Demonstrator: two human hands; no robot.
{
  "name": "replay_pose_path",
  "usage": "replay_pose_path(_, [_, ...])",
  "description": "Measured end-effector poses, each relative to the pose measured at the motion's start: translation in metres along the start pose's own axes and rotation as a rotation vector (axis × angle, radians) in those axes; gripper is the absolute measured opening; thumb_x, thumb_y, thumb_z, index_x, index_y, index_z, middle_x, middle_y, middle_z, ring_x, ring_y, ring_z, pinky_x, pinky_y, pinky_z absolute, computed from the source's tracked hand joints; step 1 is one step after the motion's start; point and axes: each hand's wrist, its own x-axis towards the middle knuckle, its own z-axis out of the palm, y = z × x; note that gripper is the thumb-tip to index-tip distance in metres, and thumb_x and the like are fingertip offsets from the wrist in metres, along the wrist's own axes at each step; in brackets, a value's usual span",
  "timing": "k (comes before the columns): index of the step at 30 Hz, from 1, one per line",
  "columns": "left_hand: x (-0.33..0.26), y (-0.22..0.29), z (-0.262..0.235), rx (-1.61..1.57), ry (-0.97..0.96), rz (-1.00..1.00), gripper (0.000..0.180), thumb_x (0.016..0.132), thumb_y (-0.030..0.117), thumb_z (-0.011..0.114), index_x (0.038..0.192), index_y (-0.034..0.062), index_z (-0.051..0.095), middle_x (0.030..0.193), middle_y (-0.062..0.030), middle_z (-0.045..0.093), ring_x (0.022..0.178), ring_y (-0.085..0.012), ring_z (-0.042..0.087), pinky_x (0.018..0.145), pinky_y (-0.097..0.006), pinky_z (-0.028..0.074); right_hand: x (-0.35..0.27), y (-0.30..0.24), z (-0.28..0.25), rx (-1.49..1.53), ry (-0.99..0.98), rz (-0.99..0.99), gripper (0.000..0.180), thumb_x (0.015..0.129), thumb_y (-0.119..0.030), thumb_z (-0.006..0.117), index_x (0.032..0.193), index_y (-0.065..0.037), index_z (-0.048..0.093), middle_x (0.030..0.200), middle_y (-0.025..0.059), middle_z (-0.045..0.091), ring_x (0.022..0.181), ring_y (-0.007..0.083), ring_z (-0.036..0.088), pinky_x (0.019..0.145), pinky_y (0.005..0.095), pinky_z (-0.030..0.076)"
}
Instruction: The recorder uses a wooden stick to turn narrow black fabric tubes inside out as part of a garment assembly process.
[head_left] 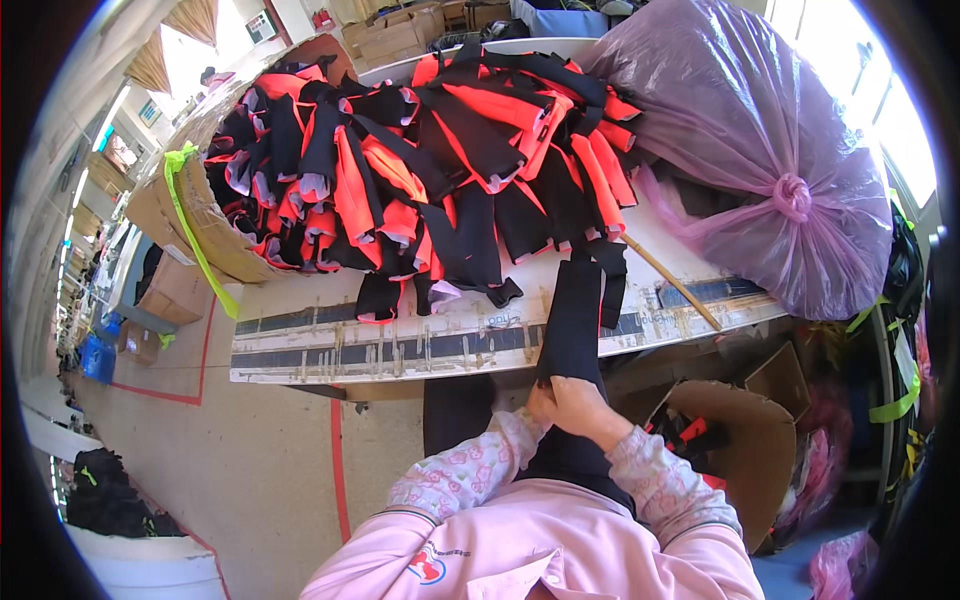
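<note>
A long black fabric piece (572, 325) runs from the table's near edge down toward my body. My right hand (585, 405) is closed around its lower end. Pressed against it from the left is my left hand (541, 403), also closed on the fabric; its fingers are partly hidden behind the right hand. Beyond them, a large heap of black and bright orange fabric pieces (480, 240) spreads over the white table (400, 350). A black strap end (612, 285) hangs beside the held piece.
A wooden stick (675, 285) lies on the table, right of the heap. A tied pink plastic bag (740, 130) stands at the right. Cardboard (165, 215) with a yellow-green strap (195, 235) borders the heap's left. An open carton (750, 440) sits below the table at right.
</note>
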Motion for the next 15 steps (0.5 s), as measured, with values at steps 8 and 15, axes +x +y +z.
replay_pose_path(8, [0.011, -0.033, -0.042, 0.572, -0.113, 0.002, 0.033, 0.092, 0.016, 0.048, 0.122, 0.0031, 0.049, 0.121, -0.0123, 0.054, 0.11, -0.0234, 0.052, 0.092, -0.035, 0.042, 0.014, 0.009, 0.01, 0.057, -0.014, 0.168, 0.026, 0.087, -0.025, 0.044, 0.097, -0.005, 0.058, 0.087, 0.0238, 0.062, 0.079, 0.0397, 0.061, 0.07, 0.0483, 0.048])
replay_pose_path(15, [0.007, 0.001, -0.003, 0.379, -0.08, 0.0, 0.036, 0.098, 0.025, 0.038, 0.125, 0.0032, 0.047, 0.123, -0.0112, 0.054, 0.113, -0.0194, 0.049, 0.094, -0.032, 0.04, 0.036, 0.034, 0.021, -0.068, -0.072, 0.191, 0.023, 0.084, -0.025, 0.049, 0.093, -0.01, 0.064, 0.086, 0.0167, 0.064, 0.077, 0.0345, 0.063, 0.067, 0.0434, 0.05])
